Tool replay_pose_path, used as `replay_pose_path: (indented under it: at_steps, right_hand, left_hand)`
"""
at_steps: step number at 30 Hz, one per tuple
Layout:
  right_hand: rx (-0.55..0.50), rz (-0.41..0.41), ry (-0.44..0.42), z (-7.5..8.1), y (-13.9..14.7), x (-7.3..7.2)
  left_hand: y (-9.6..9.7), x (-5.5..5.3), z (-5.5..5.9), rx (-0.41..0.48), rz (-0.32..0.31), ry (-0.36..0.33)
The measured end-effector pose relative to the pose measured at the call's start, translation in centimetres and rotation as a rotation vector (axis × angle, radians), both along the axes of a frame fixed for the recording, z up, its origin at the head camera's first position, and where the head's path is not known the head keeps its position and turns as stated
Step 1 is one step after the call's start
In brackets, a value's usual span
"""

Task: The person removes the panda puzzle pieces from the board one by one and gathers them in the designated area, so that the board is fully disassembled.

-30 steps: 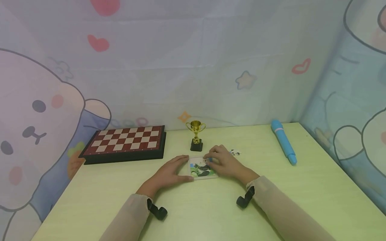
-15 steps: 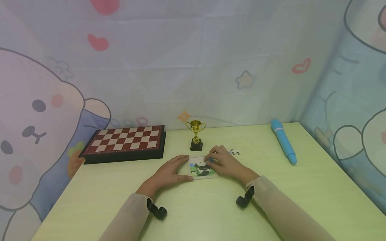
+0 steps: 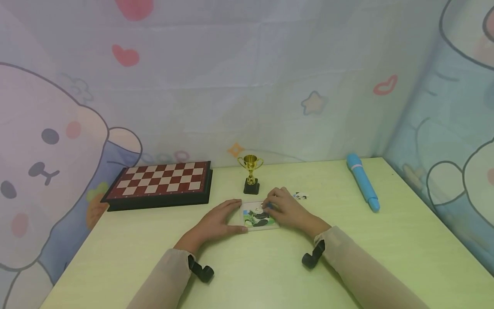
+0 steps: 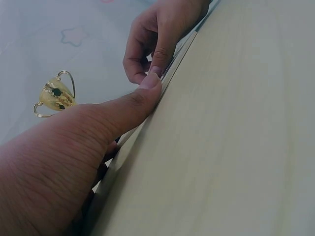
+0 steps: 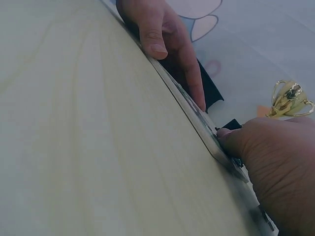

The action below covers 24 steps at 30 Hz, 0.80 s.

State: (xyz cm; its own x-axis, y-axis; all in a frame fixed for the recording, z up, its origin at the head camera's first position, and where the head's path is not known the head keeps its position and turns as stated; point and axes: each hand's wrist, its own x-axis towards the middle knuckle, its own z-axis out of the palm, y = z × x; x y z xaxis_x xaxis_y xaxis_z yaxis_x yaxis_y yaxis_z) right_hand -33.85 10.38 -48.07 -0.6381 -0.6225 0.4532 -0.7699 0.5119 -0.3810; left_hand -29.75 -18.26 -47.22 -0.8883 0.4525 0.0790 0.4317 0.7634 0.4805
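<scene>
A small jigsaw puzzle (image 3: pixel 256 218) with a panda picture lies in a pale frame at the middle of the table. My left hand (image 3: pixel 216 221) grips the frame from the left, thumb at its near edge and fingertips at its far corner. Over the upper right of the picture, my right hand (image 3: pixel 287 208) has its thumb and fingers bent together on a puzzle piece, mostly covered by them. Loose puzzle pieces (image 3: pixel 300 195) lie just beyond the right hand. Both wrist views see the frame nearly edge-on, with the left thumb (image 4: pixel 147 83) against it.
Behind the puzzle stands a gold trophy cup (image 3: pixel 251 174) on a black base. A red and white chessboard box (image 3: pixel 158 184) is at the back left. On the right lies a blue microphone-shaped object (image 3: pixel 362 182). Printed cloth (image 3: pixel 262 86) hangs behind the table (image 3: pixel 247 270).
The right fingers have shifted very slightly to the right on the puzzle. The left hand and the frame stay in place.
</scene>
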Motion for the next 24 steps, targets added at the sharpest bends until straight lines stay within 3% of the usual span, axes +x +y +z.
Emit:
replay_pose_path:
  at_steps: [13, 24]
  right_hand:
    - [0.018, -0.019, -0.031, -0.11, -0.02, -0.14]
    - [0.015, 0.026, 0.025, 0.16, -0.16, -0.01]
  left_hand:
    - [0.02, 0.14, 0.08, -0.001, 0.001, -0.01]
    - [0.07, 0.07, 0.05, 0.011, 0.01, -0.017]
